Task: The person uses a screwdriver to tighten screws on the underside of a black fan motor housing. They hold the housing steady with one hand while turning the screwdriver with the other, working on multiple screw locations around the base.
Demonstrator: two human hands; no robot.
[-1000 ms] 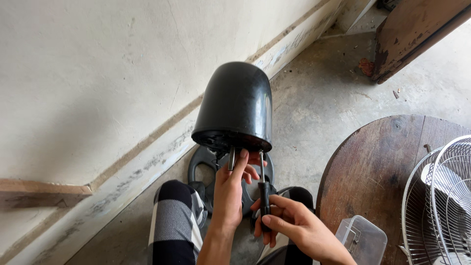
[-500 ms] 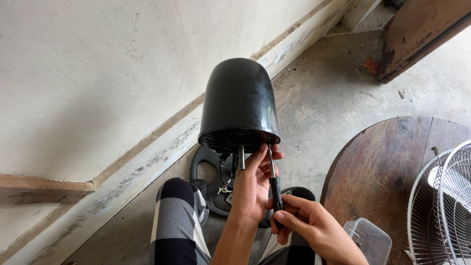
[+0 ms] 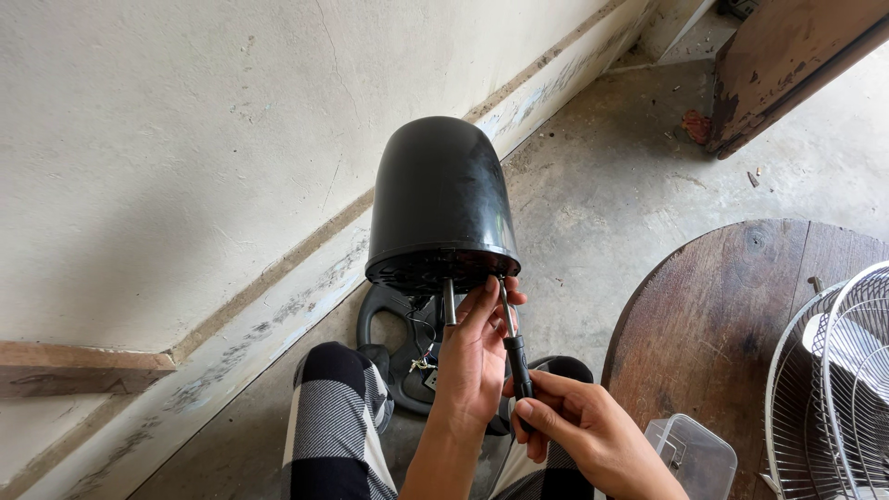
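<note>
My left hand [image 3: 472, 356] steadies the black motor cover [image 3: 443, 208]; my right hand [image 3: 579, 431] pinches a screwdriver [image 3: 512, 347] (tip hidden), which could slip off the screw.

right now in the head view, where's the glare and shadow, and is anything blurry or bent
Head view: daylight from the right; soft glare streaks on the glossy black housing; its underside, where the left hand steadies the screwdriver held by the right hand, sits in shadow. Focus is sharp. The wire fan guard is cut off at the edge.
</note>
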